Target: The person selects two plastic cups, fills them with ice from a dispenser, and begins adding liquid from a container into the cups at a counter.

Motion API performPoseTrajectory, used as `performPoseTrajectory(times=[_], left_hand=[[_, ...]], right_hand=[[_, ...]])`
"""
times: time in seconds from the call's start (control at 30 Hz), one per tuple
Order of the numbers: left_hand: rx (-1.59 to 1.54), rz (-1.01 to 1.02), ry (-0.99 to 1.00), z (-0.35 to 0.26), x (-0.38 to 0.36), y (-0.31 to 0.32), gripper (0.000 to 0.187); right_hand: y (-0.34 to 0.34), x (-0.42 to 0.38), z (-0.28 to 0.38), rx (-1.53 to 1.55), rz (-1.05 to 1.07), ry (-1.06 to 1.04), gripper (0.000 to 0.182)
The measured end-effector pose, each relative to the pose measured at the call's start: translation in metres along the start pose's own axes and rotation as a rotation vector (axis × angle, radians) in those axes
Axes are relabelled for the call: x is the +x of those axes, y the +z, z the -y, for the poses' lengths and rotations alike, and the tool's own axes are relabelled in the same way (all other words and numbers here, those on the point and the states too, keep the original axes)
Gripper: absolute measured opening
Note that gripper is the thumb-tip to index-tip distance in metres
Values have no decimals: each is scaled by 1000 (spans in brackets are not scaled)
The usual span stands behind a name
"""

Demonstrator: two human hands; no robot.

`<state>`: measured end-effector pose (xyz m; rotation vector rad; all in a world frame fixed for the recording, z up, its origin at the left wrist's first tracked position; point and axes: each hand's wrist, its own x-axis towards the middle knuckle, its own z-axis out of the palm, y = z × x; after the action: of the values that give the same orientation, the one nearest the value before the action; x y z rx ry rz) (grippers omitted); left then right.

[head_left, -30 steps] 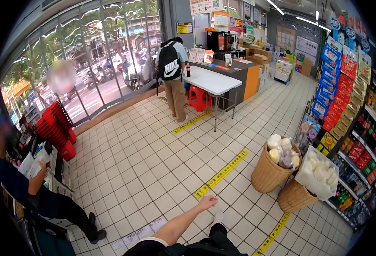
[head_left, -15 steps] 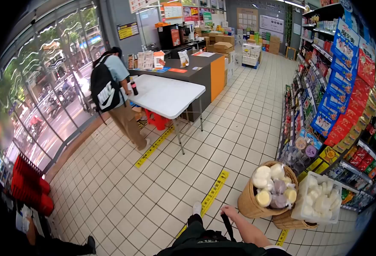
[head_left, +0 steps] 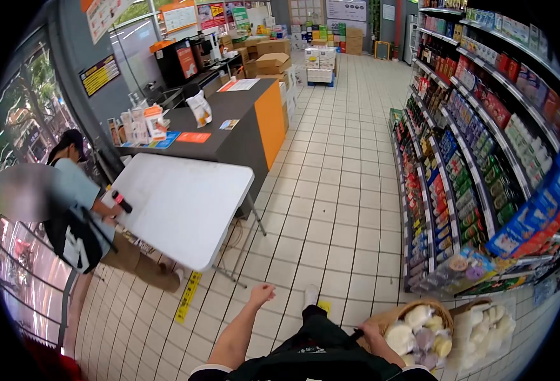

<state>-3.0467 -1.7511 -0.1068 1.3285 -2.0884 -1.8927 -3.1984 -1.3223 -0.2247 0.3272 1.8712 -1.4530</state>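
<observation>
My left hand [head_left: 262, 295] swings out in front of me over the tiled floor, its fingers loosely curled and nothing visible in them. Low at my right side, my right hand [head_left: 373, 333] is closed on a black strap [head_left: 357, 336]; part of the grip is hidden. Just beside that hand stands a wicker basket [head_left: 444, 307] filled with white, yellow and purple wrapped rounds. A white shoe [head_left: 311, 294] of mine is stepping forward on the floor.
A white folding table [head_left: 185, 203] with a dark bottle [head_left: 122, 202] stands ahead left, against a grey counter [head_left: 229, 136]. A person with a backpack [head_left: 77, 238] leans at it. Stocked shelves [head_left: 470, 140] line the right, near a translucent bin [head_left: 483, 336]. Boxes stand farther back.
I have moved forward, so the table, shelves and baskets are nearer. My left hand has come into view. My right hand has dropped back beside the wicker basket, still with the strap.
</observation>
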Motion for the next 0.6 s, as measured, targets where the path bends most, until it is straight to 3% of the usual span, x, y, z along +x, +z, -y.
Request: performPoseTrajectory(times=[0.1, 0.17, 0.2, 0.27, 0.3, 0.33, 0.37, 0.4, 0.43, 0.47, 0.53, 0.6], left_hand=[[-108, 63, 78, -60, 88, 10, 29], [-80, 119, 15, -52, 136, 5, 30], [-78, 116, -80, -46, 146, 2, 28], [-107, 162, -326, -36, 155, -12, 27], [20, 170, -397, -26, 157, -19, 27], [649, 481, -12, 47, 197, -38, 30], [1322, 540, 244, 38, 200, -27, 33], [1090, 590, -29, 61, 206, -40, 33], [675, 413, -457, 54, 215, -54, 34], [328, 218, -764, 36, 225, -59, 34], [183, 118, -874, 14, 266, -67, 34], [162, 104, -867, -13, 323, -67, 35]], right_hand=[[-3, 33, 67, 156, -137, 183, 12], [10, 85, 126, 178, -159, 209, 12], [23, 107, 151, 187, -200, 257, 13], [58, 169, 221, 195, -95, 91, 16], [90, 159, 295, 312, -50, 7, 21], [110, 182, 347, 305, 108, -60, 22], [132, 186, 413, 363, 278, -175, 26], [154, 186, 476, 425, 447, -217, 32], [170, 193, 526, 496, 652, -277, 40], [186, 203, 570, 488, 776, -340, 48], [218, 228, 641, 463, 909, -408, 52], [247, 289, 666, 126, 827, -438, 55]])
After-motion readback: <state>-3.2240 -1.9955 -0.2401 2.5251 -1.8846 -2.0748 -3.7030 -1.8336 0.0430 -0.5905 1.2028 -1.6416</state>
